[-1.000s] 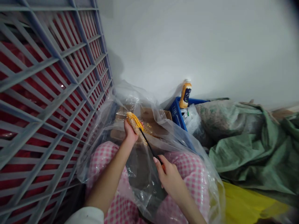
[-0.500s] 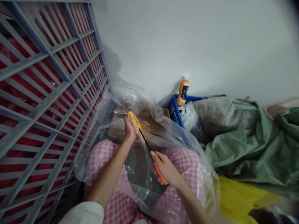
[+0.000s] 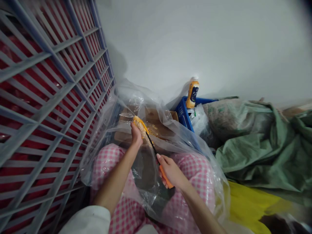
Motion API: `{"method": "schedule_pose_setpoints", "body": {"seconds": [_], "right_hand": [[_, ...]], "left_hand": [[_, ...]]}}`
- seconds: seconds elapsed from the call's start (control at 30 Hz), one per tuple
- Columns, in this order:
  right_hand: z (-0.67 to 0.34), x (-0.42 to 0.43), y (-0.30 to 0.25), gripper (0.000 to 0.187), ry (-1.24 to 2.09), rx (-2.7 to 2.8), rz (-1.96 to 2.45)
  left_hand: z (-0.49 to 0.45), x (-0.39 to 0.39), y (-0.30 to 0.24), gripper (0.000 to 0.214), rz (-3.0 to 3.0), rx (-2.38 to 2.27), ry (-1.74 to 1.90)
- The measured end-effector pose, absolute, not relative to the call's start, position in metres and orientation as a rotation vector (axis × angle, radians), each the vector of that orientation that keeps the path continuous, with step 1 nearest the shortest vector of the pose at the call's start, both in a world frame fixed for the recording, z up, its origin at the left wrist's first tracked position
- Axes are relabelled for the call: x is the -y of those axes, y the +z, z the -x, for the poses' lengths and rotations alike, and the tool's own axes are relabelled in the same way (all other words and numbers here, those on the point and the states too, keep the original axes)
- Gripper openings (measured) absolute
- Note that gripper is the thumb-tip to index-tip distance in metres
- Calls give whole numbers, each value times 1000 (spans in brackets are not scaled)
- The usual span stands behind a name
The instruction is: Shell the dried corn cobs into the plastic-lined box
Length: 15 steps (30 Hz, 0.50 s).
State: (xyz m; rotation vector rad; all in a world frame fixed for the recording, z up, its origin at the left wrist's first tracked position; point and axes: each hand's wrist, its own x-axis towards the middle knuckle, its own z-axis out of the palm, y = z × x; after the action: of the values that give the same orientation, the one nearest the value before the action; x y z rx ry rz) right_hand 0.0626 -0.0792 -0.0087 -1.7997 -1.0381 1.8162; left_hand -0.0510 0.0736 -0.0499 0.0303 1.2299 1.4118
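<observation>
My left hand (image 3: 136, 134) is closed round the lower part of a corn cob (image 3: 139, 123), which tilts up and away from me. Yellow kernels cover its upper right side, while the side by my thumb looks pale and bare. In my right hand (image 3: 170, 170) is an orange-handled tool (image 3: 165, 177) with a long, thin black shaft. The shaft reaches up to the cob's right side, where its tip seems to touch the kernels; the tip itself is hard to make out. Loose kernels (image 3: 153, 130) lie below, on clear plastic sheeting (image 3: 180, 136).
Under the plastic is a cardboard box (image 3: 174, 115), in front of my knees. A tall slatted crate (image 3: 55, 97) rises close on the left. On the right stand a blue basket (image 3: 183, 113), a yellow bottle (image 3: 192, 93) and a sack under green cloth (image 3: 258, 156). A white wall is behind.
The view has shifted slightly. Both hands keep their hold on the cob and the tool, and the shaft stays against the cob's right side.
</observation>
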Motion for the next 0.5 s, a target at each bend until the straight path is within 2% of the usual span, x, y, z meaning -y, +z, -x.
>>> {"method": "schedule_pose_setpoints", "body": {"seconds": [0.1,0.2,0.27,0.43,0.5], "right_hand": [[-65,77,-8,31,1794,1084,1824],[-61,78,-15,21,1328,1359,1982],[-59,78,-19,19,1219,1398,1989],[-61,73,-12,34,1889,966,1745],[-61,71,-9,36,1940,924,1730]], "left_hand": [[51,-74,-50,44,-35,-1250,1391],[52,-75,-53,46,-70,-1280,1375],[54,-76,-57,44,-93,-1301,1384],[57,-81,-76,42,-115,-1272,1389],[60,-84,-86,45,-183,-1283,1386]]}}
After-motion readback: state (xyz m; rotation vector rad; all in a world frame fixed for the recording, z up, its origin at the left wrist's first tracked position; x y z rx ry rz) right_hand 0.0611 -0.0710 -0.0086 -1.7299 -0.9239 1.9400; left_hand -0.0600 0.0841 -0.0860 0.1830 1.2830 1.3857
